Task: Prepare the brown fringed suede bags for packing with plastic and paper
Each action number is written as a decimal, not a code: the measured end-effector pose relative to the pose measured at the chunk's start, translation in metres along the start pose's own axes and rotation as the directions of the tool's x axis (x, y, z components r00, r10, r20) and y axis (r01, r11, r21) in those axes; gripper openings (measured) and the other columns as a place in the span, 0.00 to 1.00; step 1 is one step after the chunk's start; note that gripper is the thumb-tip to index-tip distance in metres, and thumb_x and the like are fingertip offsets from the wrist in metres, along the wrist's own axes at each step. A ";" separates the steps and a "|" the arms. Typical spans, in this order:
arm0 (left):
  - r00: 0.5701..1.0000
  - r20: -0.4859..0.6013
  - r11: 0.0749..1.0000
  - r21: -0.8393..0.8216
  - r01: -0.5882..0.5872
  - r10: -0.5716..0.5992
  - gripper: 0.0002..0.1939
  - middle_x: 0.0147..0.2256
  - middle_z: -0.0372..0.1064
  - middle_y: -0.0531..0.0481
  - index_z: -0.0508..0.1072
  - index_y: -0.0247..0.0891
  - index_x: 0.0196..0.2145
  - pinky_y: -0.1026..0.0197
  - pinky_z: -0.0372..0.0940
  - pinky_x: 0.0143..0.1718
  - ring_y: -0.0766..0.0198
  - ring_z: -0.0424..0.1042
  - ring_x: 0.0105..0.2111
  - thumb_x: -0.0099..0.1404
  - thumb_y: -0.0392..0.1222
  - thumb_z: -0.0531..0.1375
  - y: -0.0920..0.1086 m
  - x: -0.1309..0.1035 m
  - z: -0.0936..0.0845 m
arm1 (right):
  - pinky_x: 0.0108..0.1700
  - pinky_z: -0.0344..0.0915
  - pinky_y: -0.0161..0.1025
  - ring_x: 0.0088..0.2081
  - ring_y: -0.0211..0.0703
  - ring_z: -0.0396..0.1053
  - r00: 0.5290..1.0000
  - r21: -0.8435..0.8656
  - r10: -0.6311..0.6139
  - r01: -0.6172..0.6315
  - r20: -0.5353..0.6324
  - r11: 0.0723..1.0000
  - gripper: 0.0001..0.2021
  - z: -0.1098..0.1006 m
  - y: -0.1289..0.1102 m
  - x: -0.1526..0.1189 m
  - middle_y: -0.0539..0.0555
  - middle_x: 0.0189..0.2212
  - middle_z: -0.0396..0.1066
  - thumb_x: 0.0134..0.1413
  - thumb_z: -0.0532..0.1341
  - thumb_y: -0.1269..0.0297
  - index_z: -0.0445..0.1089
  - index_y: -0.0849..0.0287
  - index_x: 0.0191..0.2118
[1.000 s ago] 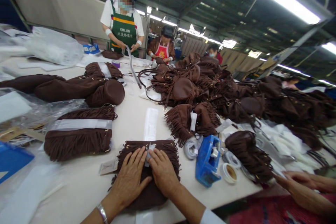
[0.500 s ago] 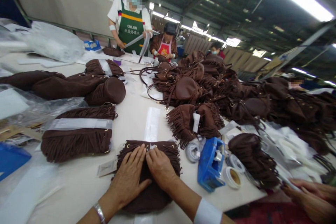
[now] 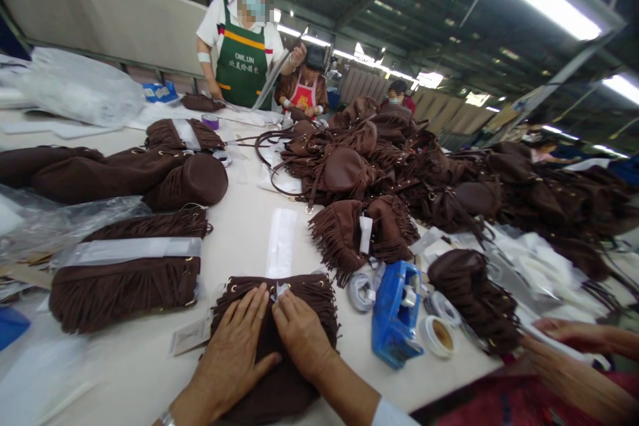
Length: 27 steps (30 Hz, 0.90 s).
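A dark brown fringed bag (image 3: 279,373) with gold eyelets lies flat on the table in front of me. My left hand (image 3: 237,339) rests on its left half, fingers stretched out and holding nothing. On the upper right part presses my right hand (image 3: 302,333), its fingers extended close together. By its fingertips, at the bag's top edge, a small piece of clear film (image 3: 280,289) shows. A whitish plastic strip (image 3: 281,239) lies beyond the bag's top edge. A paper tag (image 3: 190,337) sticks out on the left.
A blue tape dispenser (image 3: 397,316) and a tape roll (image 3: 438,337) stand to the right. A banded fringed bag (image 3: 130,286) lies left. Many brown bags (image 3: 349,170) are heaped behind. A co-worker's hands (image 3: 574,353) hold a white strip at lower right; another person (image 3: 242,56) stands across.
My view has shifted a little, so the table things sit slightly further left. Both my hands stay on the bag. The co-worker across has raised one hand with a clear strip.
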<state>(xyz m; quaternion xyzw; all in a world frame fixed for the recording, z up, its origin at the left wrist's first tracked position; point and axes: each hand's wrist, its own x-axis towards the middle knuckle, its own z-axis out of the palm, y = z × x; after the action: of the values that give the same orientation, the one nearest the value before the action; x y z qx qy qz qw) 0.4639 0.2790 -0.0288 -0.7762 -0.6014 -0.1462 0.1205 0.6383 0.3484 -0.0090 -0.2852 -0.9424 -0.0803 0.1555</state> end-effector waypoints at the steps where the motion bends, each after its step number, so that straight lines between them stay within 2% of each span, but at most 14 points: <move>1: 1.000 -0.012 1.000 0.010 -0.002 0.002 0.50 0.69 0.47 0.42 0.48 0.33 0.69 0.48 0.47 0.65 0.48 0.49 0.67 0.60 0.66 0.58 0.000 0.000 -0.001 | 0.58 0.67 0.44 0.57 0.51 0.67 1.000 -0.001 0.001 -0.001 -0.010 1.000 0.11 0.000 0.001 -0.001 0.62 0.51 0.71 0.63 0.60 0.69 0.69 0.65 0.50; 7: 0.998 -0.058 1.000 0.023 -0.014 0.015 0.50 0.69 0.50 0.42 0.49 0.34 0.69 0.49 0.49 0.63 0.49 0.51 0.67 0.60 0.67 0.57 0.001 -0.002 -0.002 | 0.58 0.67 0.43 0.56 0.48 0.67 0.999 0.053 0.040 -0.041 0.020 0.998 0.10 -0.001 0.005 -0.001 0.61 0.51 0.71 0.62 0.61 0.71 0.69 0.63 0.49; 10: 0.998 -0.054 0.999 0.031 -0.015 0.017 0.49 0.69 0.49 0.42 0.50 0.35 0.69 0.49 0.48 0.64 0.49 0.50 0.67 0.60 0.66 0.59 0.003 -0.003 -0.001 | 0.59 0.66 0.45 0.55 0.50 0.67 0.997 0.043 0.050 -0.053 0.065 0.998 0.11 -0.005 0.000 0.001 0.62 0.51 0.71 0.62 0.61 0.70 0.70 0.63 0.49; 14: 0.996 -0.083 0.998 0.067 -0.012 0.018 0.48 0.69 0.50 0.44 0.51 0.38 0.69 0.50 0.47 0.64 0.50 0.50 0.67 0.60 0.64 0.60 0.004 -0.001 -0.002 | 0.63 0.62 0.52 0.60 0.57 0.63 0.990 0.140 0.063 -0.081 0.126 0.987 0.25 -0.019 -0.006 -0.001 0.66 0.59 0.65 0.60 0.61 0.65 0.61 0.65 0.61; 17: 0.990 -0.139 0.996 0.089 -0.026 0.038 0.47 0.68 0.52 0.42 0.53 0.38 0.68 0.50 0.47 0.63 0.50 0.51 0.66 0.60 0.65 0.59 0.004 0.002 -0.005 | 0.67 0.57 0.50 0.64 0.53 0.58 0.984 0.323 0.122 -0.159 0.133 0.933 0.30 -0.036 0.002 -0.006 0.61 0.64 0.59 0.58 0.62 0.61 0.58 0.57 0.65; 19: 0.986 -0.157 0.995 0.095 -0.035 0.050 0.48 0.67 0.53 0.41 0.54 0.37 0.68 0.50 0.48 0.62 0.48 0.52 0.66 0.58 0.66 0.59 0.003 0.004 -0.006 | 0.65 0.59 0.46 0.64 0.48 0.60 0.967 0.450 0.210 -0.254 0.145 0.856 0.28 -0.046 0.014 -0.006 0.57 0.64 0.60 0.58 0.63 0.62 0.60 0.53 0.64; 22: 0.987 -0.152 0.995 0.094 -0.031 0.045 0.49 0.67 0.54 0.40 0.54 0.36 0.68 0.50 0.49 0.62 0.47 0.53 0.65 0.57 0.66 0.60 0.001 0.005 -0.005 | 0.60 0.64 0.42 0.58 0.45 0.66 0.934 0.561 0.325 -0.349 0.146 0.751 0.20 -0.053 0.035 0.001 0.56 0.58 0.67 0.58 0.60 0.68 0.67 0.53 0.57; 25: 0.987 -0.152 0.996 0.088 -0.031 0.044 0.50 0.67 0.55 0.39 0.52 0.34 0.68 0.50 0.49 0.62 0.47 0.54 0.65 0.58 0.68 0.57 0.000 0.004 0.000 | 0.54 0.68 0.40 0.50 0.43 0.72 0.928 0.598 0.346 -0.356 0.137 0.718 0.13 -0.050 0.051 0.018 0.54 0.47 0.74 0.61 0.57 0.71 0.72 0.54 0.49; 27: 0.984 -0.167 0.995 0.084 -0.044 0.058 0.51 0.66 0.56 0.37 0.50 0.31 0.69 0.49 0.48 0.62 0.47 0.54 0.65 0.59 0.69 0.56 -0.002 0.004 0.004 | 0.52 0.68 0.38 0.47 0.42 0.73 0.934 0.588 0.323 -0.348 0.152 0.730 0.12 -0.046 0.057 0.035 0.53 0.45 0.75 0.63 0.55 0.70 0.72 0.55 0.49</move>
<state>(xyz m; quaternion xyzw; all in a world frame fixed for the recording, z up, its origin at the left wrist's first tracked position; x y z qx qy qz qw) 0.4631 0.2841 -0.0308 -0.7707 -0.5742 -0.1844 0.2060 0.6539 0.4027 0.0493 -0.3869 -0.8537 0.2603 0.2319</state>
